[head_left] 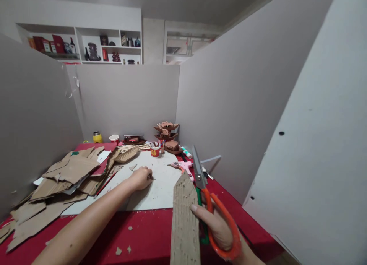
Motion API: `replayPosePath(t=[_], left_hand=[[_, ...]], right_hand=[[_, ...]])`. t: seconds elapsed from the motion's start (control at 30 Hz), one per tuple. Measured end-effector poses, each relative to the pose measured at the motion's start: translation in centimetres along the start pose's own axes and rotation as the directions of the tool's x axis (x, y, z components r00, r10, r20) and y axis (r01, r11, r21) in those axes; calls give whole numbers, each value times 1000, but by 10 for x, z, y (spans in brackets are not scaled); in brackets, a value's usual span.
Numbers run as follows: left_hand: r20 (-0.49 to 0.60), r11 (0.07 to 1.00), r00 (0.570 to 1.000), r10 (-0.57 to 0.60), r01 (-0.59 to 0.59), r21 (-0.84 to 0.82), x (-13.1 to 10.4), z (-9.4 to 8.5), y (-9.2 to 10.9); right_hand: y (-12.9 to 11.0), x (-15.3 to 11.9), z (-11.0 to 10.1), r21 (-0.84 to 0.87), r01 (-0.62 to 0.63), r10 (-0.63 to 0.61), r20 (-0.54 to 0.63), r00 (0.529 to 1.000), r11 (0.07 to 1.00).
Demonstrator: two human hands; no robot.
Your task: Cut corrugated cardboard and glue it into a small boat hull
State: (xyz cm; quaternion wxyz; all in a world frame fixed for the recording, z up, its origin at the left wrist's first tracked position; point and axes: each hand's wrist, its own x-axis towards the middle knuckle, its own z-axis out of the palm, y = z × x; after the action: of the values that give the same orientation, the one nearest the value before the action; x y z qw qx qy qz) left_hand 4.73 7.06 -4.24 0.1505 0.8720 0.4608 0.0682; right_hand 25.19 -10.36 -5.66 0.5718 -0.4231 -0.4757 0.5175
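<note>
My right hand [216, 223] holds orange-handled scissors [200, 173], blades pointing up, together with a long strip of corrugated cardboard [185, 219] whose top end is cut to a point. The thumb presses on the strip's right edge. Over the white sheet [160, 194], my left hand [142, 178] has its fingers curled together near the surface; whatever they may pinch is too small to make out. A small cardboard scrap [133, 167] lies just beyond it. Behind the strip is a pink glue gun [183, 165].
Cardboard pieces [73, 167] are piled at the left. Toward the back stand a red paper cup [155, 150], a yellow bottle [97, 137] and stacked brown boat models [166, 131]. A glue stick [187, 153] lies near the right partition [229, 104].
</note>
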Motion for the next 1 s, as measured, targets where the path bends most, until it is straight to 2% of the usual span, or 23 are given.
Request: replayPosePath(t=[0.1,0.17,0.2,0.23,0.27,0.3,0.33,0.37,0.4,0.5,0.6,0.67,0.77,0.9,1.0], left_hand=[[108,1000,994,18,-18,1,-31,-7,1],[237,998,970,51,-45,-32,-62,-16,1],[318,997,945,70,-54,-60,-79,-21,2],[423,991,901,100,-51,-126,-95,-26,4],[513,956,847,141,19,-294,-109,-31,8],[480,885,862,163,87,-457,-120,-35,14],[364,799,920,143,110,-591,-129,-37,21],[229,715,968,107,85,-694,-134,-39,29],[129,650,987,92,39,-759,-137,-39,38],[5,458,996,93,-38,-888,-134,-32,61],[-88,306,996,18,-90,-948,-131,-24,71],[-112,258,993,-28,-101,-961,-133,-21,71],[-135,263,989,-56,-116,-958,-138,-25,71],[-118,301,993,-9,-110,-947,-141,-29,75],[-101,311,995,25,-103,-945,-140,-26,80]], right_hand=[[11,3,-3,8,-1,1,17,1000,1000],[16,6,-3,-9,-13,13,43,999,1000],[17,8,-1,-7,-10,11,57,998,1000],[17,10,2,1,-3,3,72,997,1000],[16,11,6,15,13,-14,89,996,1000],[14,12,12,35,34,-38,113,993,999],[10,13,19,60,58,-66,143,988,996],[6,13,28,87,79,-94,180,979,993],[2,13,36,112,90,-113,219,969,990],[-8,10,57,129,123,-156,299,941,984],[-7,6,65,45,153,-160,282,946,987],[-1,4,63,26,120,-123,244,962,992],[9,2,57,75,84,-97,194,976,994],[10,3,56,123,119,-134,123,983,985],[3,4,57,90,149,-159,111,981,985]])
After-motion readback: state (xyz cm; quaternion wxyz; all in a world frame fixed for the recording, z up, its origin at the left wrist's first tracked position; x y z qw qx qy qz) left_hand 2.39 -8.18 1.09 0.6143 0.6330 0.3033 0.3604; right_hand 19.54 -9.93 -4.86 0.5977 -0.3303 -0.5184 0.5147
